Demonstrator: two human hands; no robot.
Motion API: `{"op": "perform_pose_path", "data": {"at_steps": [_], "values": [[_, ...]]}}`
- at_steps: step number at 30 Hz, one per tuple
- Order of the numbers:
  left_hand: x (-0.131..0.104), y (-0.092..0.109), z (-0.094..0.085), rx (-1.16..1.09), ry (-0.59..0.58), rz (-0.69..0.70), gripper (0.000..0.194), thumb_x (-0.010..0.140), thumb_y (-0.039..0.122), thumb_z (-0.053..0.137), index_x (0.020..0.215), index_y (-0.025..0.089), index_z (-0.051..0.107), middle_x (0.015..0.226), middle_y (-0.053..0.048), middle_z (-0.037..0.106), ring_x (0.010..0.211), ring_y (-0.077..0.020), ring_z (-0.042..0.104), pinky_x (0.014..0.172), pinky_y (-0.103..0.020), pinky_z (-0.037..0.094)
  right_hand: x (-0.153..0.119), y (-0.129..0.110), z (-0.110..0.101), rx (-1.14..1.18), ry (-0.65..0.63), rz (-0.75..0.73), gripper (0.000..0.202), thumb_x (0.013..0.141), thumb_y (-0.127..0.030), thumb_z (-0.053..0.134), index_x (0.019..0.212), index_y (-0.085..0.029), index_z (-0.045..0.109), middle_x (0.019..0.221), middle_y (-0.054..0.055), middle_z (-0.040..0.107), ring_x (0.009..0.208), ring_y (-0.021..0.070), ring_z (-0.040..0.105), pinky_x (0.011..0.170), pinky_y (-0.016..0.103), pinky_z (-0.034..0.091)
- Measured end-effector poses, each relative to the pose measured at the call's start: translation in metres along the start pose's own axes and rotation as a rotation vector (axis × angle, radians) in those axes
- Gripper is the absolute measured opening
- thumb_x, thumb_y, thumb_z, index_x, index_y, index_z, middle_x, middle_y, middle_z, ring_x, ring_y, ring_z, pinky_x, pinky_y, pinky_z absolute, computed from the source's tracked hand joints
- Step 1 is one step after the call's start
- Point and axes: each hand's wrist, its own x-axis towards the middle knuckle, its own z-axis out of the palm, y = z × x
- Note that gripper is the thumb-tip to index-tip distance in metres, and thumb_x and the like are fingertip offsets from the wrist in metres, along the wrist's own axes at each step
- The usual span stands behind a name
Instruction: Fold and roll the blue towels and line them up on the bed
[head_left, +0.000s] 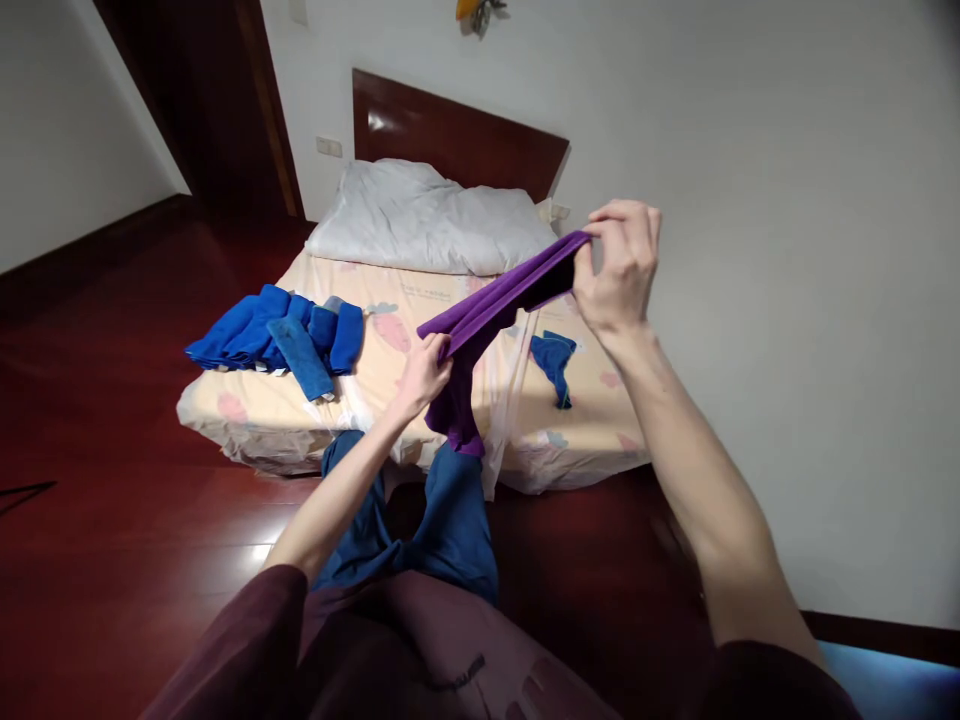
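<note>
A purple towel [491, 310] is stretched between my two hands above the bed, slanting up to the right, with a loose part hanging down near my knees. My left hand [426, 375] is closed on its lower left end. Higher up, my right hand [621, 265] pinches the other end. Several folded blue towels [255, 325] lie in a row on the left side of the bed, one of them resting aslant in front. A crumpled blue cloth [555, 362] lies to the right of the purple towel.
The bed [390, 400] has a pale patterned sheet under a clear plastic cover. At its head lies a grey-white quilt [435, 220] against a dark wooden headboard [450, 125]. A white wall [795, 330] stands to the right. Dark red floor [112, 480] spreads left.
</note>
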Motion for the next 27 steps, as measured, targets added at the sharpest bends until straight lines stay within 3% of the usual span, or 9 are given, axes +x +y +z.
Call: {"op": "perform_pose_path", "data": {"at_steps": [4, 8, 12, 15, 20, 24, 27], "values": [[0.0, -0.035, -0.042, 0.114, -0.091, 0.024, 0.034, 0.089, 0.01, 0.052, 0.117, 0.015, 0.069, 0.108, -0.011, 0.071, 0.093, -0.0227, 0.068, 0.087, -0.034, 0.055, -0.001, 0.03, -0.029, -0.095, 0.071, 0.103, 0.018, 0.102, -0.024, 0.05, 0.108, -0.018, 0.066, 0.111, 0.009, 0.069, 0.113, 0.0198, 0.067, 0.112, 0.042, 0.052], [-0.007, -0.072, -0.082, 0.27, -0.138, -0.031, 0.03, 0.086, 0.011, 0.052, 0.108, 0.015, 0.073, 0.108, -0.012, 0.074, 0.098, -0.0243, 0.07, 0.092, -0.033, 0.055, -0.011, 0.054, -0.043, -0.101, 0.148, 0.231, 0.022, 0.099, -0.008, 0.045, 0.115, -0.014, 0.059, 0.1, 0.004, 0.066, 0.093, 0.0159, 0.069, 0.096, 0.036, 0.056], [-0.007, -0.101, -0.125, 0.401, -0.186, -0.127, 0.023, 0.088, 0.018, 0.056, 0.101, 0.016, 0.076, 0.104, -0.011, 0.077, 0.091, -0.0236, 0.071, 0.089, -0.031, 0.055, -0.025, 0.073, -0.055, -0.142, 0.132, 0.34, 0.027, 0.097, 0.0, 0.045, 0.117, -0.013, 0.058, 0.11, 0.008, 0.067, 0.106, 0.0191, 0.068, 0.102, 0.037, 0.053], [0.002, -0.108, -0.162, 0.512, -0.182, -0.192, 0.024, 0.092, 0.025, 0.059, 0.102, 0.015, 0.078, 0.1, -0.011, 0.079, 0.086, -0.0221, 0.07, 0.085, -0.028, 0.054, -0.039, 0.085, -0.071, -0.227, 0.098, 0.365, 0.024, 0.1, -0.004, 0.048, 0.116, -0.014, 0.062, 0.117, 0.01, 0.068, 0.116, 0.0209, 0.065, 0.107, 0.039, 0.051], [0.04, -0.086, -0.215, 0.705, 0.034, -0.143, 0.034, 0.096, 0.031, 0.057, 0.114, 0.015, 0.082, 0.107, -0.009, 0.08, 0.094, -0.0208, 0.07, 0.089, -0.029, 0.052, -0.075, 0.114, -0.093, -0.364, -0.176, 0.335, 0.02, 0.107, -0.018, 0.052, 0.115, -0.014, 0.07, 0.124, 0.015, 0.071, 0.117, 0.0207, 0.064, 0.113, 0.036, 0.047], [0.075, -0.045, -0.236, 0.624, 0.131, -0.05, 0.038, 0.094, 0.028, 0.054, 0.114, 0.013, 0.083, 0.092, -0.004, 0.075, 0.082, -0.0144, 0.067, 0.091, -0.028, 0.053, -0.116, 0.145, -0.094, -0.342, -0.361, 0.312, 0.023, 0.104, -0.018, 0.052, 0.111, -0.015, 0.074, 0.119, 0.015, 0.075, 0.114, 0.0218, 0.067, 0.109, 0.034, 0.05], [0.092, -0.016, -0.247, 0.591, 0.147, -0.01, 0.039, 0.092, 0.024, 0.053, 0.114, 0.009, 0.081, 0.084, 0.001, 0.068, 0.075, -0.0094, 0.062, 0.099, -0.034, 0.052, -0.144, 0.159, -0.089, -0.292, -0.392, 0.343, 0.021, 0.103, -0.031, 0.06, 0.101, -0.018, 0.076, 0.108, 0.013, 0.077, 0.102, 0.024, 0.071, 0.101, 0.037, 0.054]]}}
